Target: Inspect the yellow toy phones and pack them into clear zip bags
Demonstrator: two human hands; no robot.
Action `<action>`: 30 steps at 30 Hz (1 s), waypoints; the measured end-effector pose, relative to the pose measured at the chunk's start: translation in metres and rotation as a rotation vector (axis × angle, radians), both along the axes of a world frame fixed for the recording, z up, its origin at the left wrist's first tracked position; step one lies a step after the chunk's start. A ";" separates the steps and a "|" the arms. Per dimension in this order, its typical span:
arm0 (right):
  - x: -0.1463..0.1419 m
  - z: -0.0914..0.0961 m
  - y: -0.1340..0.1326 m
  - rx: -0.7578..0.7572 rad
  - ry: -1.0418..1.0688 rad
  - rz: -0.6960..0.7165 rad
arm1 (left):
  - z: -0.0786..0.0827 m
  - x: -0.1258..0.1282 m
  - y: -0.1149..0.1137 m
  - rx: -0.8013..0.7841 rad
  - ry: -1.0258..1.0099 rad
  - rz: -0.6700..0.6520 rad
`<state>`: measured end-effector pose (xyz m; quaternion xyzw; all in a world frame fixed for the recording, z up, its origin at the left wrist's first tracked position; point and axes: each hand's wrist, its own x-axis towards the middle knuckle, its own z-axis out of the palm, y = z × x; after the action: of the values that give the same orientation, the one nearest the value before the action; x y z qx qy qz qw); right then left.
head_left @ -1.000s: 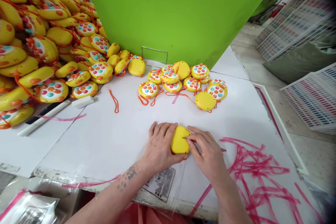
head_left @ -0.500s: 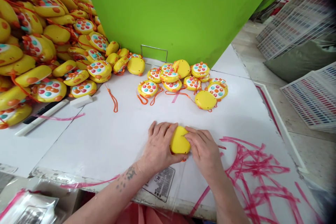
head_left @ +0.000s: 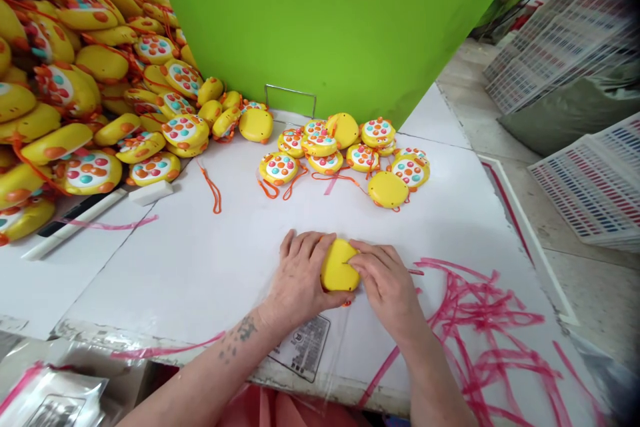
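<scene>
My left hand is closed around the edge of a yellow toy, whose smooth back faces up. Orange bits show beneath its lower edge. My right hand is pinched at the toy's right side, around a thin pointed tool that is mostly hidden. Its fine tip lies against the toy's back. Beyond my hands several like toys with coloured dots on white fronts lie in a cluster, some with orange cords. One toy lies back up there.
A large heap of yellow toys fills the left. Behind stands a green panel with a wire stand. Pink tape strips lie tangled at right. A loose orange cord, a white block and plastic bags are at left.
The whole view has shifted slightly. Both hands stay on the toy, and a fine dark tip now shows on its back beside my right fingertips.
</scene>
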<state>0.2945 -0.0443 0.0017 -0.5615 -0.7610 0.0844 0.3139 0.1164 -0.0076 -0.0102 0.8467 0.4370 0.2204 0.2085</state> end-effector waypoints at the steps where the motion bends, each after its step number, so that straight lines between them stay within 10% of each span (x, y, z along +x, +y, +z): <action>1: 0.000 0.000 0.000 0.004 0.004 -0.012 | 0.000 0.000 0.000 -0.001 0.003 -0.001; 30: 0.001 0.002 0.000 -0.002 0.006 -0.007 | 0.001 0.000 -0.001 -0.001 0.004 0.008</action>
<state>0.2959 -0.0438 0.0033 -0.5644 -0.7579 0.0859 0.3158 0.1167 -0.0081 -0.0094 0.8454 0.4409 0.2191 0.2073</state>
